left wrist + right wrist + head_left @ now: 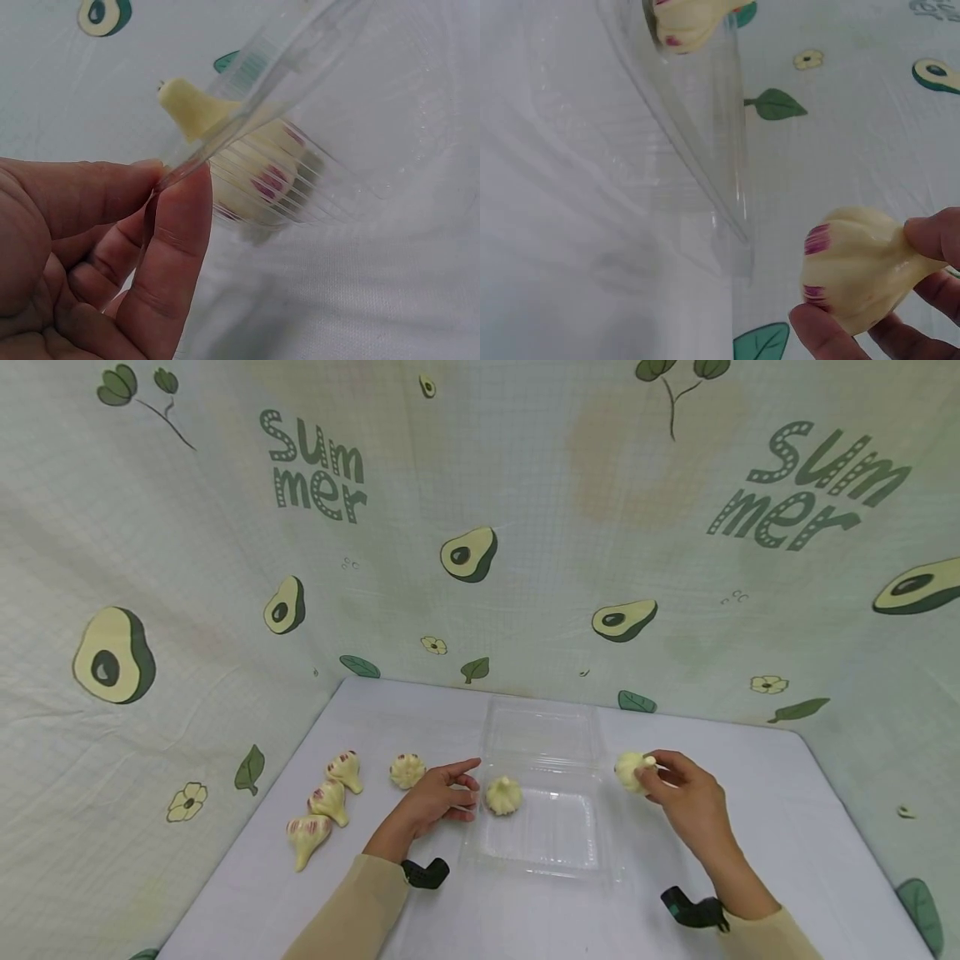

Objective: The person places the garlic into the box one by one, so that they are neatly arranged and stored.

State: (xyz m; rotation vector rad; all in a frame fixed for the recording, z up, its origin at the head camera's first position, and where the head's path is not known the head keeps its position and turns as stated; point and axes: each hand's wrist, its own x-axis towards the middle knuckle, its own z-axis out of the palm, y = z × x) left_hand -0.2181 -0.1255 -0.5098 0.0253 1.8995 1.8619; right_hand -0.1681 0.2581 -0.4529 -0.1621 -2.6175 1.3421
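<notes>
My right hand (692,797) pinches a pale garlic bulb (628,772) by its neck, to the right of a clear plastic container (551,839). Purple streaks mark the held bulb's rounded end in the right wrist view. At the container's left rim is my left hand (435,795); in the left wrist view its thumb and fingers (184,217) pinch the clear edge. Another garlic bulb (503,796) sits inside the container at the left, its neck upward. Through the ribbed plastic wall, its purple patches show in the left wrist view.
The container's clear lid (540,731) lies opened flat behind it. On the left of the white table (525,918) are several more bulbs: one garlic bulb (407,770) beside my left hand, others in a slanting row (327,802). Printed cloth (540,485) walls the back and sides.
</notes>
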